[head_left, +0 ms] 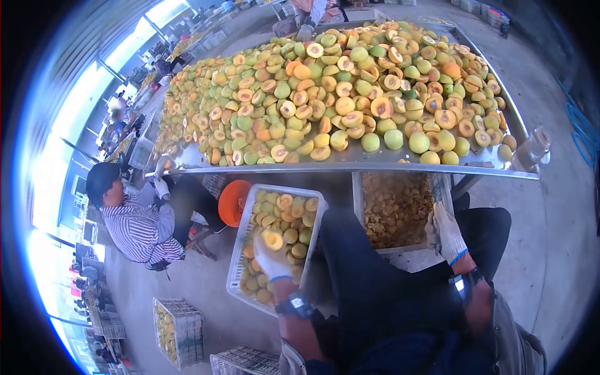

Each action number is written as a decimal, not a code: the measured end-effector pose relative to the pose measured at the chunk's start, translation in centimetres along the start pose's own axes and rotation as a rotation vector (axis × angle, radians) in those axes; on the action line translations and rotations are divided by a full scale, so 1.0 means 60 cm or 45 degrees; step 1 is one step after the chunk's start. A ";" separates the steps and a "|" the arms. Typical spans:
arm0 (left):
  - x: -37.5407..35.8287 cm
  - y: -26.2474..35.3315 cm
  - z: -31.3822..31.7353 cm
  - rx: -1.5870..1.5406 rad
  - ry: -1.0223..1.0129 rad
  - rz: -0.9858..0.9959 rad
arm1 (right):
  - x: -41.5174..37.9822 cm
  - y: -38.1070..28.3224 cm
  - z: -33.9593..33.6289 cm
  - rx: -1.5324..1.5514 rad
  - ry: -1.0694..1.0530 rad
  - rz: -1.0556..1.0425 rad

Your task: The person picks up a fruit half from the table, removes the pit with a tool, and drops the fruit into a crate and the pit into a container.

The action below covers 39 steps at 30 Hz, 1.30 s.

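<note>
My left hand (270, 261), in a white glove and slightly blurred, is over a white plastic basket (235, 269) of halved yellow peaches. A peach half (272, 240), cut face up, is at its fingers. My right hand (447, 234), also gloved, is beside the right edge of a crate (358, 212) filled with brown peach pits (397, 209). Its fingers are curled and look stained; what they hold, if anything, I cannot make out. Ahead, a metal table (350, 167) bears a large heap of whole and halved peaches (300, 106).
A clear jar (533, 150) is at the table's right corner. An orange bucket (234, 203) stands left of the basket. A co-worker in a striped shirt (134, 228) sits at left; another person's gloved hand (305, 32) is across the table. More crates (187, 331) stand on the floor.
</note>
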<state>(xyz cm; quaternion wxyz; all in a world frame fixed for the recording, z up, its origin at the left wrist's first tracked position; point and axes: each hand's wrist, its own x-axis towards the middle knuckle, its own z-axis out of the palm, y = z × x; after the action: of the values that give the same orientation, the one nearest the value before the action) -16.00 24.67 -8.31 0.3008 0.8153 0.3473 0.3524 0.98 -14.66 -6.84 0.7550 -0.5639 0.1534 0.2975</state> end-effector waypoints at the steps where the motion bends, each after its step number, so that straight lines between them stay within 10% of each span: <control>1: -0.010 -0.025 -0.018 -0.068 0.006 -0.207 | -0.001 -0.001 0.004 -0.002 -0.002 0.004; 5: -0.035 -0.159 -0.052 0.332 0.001 0.154 | 0.002 0.006 0.017 -0.044 -0.030 0.010; 7: -0.031 -0.172 -0.050 -0.525 0.084 -0.684 | 0.007 0.012 0.018 -0.083 -0.032 0.017; 10: -0.040 -0.272 -0.028 0.131 0.203 -0.708 | 0.010 0.019 0.023 -0.110 -0.014 0.002; 16: -0.014 -0.213 -0.022 0.109 0.327 -0.673 | 0.010 0.020 0.022 -0.091 0.026 0.033; 27: 0.035 0.304 0.231 -0.679 -0.388 0.269 | 0.005 0.022 0.024 -0.196 -0.001 -0.014; 39: -0.008 0.480 0.570 0.318 -0.782 0.605 | -0.001 0.014 0.003 0.002 0.072 0.036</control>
<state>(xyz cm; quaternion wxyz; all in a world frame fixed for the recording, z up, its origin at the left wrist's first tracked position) 20.78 -0.74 -6.84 0.1994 0.9704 0.0837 0.1074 0.41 -14.34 -7.37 0.7466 -0.5692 0.1828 0.2919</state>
